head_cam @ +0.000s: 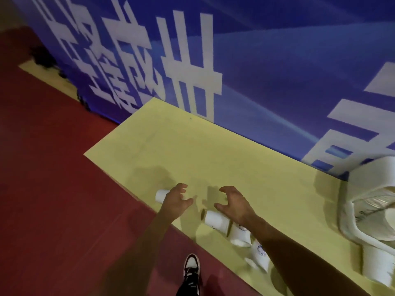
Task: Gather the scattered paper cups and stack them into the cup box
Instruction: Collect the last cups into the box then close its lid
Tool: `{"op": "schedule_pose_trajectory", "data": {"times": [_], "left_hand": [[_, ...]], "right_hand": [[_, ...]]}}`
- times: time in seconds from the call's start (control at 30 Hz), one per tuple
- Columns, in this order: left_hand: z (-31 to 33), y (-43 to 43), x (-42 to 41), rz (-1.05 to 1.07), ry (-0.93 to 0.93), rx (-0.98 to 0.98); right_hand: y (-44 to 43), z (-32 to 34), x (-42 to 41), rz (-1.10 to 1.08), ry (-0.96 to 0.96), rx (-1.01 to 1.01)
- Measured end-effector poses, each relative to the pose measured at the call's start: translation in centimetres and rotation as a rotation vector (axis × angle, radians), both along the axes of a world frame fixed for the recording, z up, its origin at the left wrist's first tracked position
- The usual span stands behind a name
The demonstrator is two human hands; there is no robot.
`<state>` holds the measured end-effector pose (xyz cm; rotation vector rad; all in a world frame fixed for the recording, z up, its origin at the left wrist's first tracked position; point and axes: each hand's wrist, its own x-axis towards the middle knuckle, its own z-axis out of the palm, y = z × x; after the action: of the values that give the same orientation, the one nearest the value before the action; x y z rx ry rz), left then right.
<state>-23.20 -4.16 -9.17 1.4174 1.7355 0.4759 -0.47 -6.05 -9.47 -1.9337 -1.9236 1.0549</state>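
White paper cups lie scattered on a yellow table (192, 150). One cup (161, 195) lies on its side at the table's near-left edge, partly hidden behind my left hand (175, 200). My left hand hovers over it with fingers spread and curled, holding nothing. My right hand (234, 202) is also empty, fingers loosely curled, just above another cup on its side (215, 220). Two more cups (240, 236) (259, 256) lie along my right forearm. At the right edge stands a white container with stacked cups (372, 212).
A blue banner with large white characters (256, 60) rises behind the table. The floor (53, 178) is dark red. My shoe (191, 268) stands by the table's near edge. Another white cup (376, 265) is at the far right.
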Motion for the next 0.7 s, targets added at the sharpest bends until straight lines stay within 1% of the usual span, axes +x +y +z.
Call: {"op": "schedule_pose_trajectory", "data": {"times": [0.2, 0.5, 0.57, 0.7], "left_hand": [[-1.3, 0.1, -4.0, 0.007, 0.024, 0.024], [-3.3, 2.3, -6.8, -0.047, 0.226, 0.036], [-3.6, 2.5, -6.8, -0.084, 0.251, 0.033], [-4.1, 3.1, -6.6, -0.206, 0.387, -0.015]], "right_hand": [[1.1, -1.3, -4.1, 0.079, -0.041, -0.042], [0.9, -3.6, -5.2, 0.193, -0.197, -0.136], [0.8, -3.9, -5.0, 0.201, -0.232, -0.180], [0.8, -4.7, -5.1, 0.195, -0.294, -0.287]]}}
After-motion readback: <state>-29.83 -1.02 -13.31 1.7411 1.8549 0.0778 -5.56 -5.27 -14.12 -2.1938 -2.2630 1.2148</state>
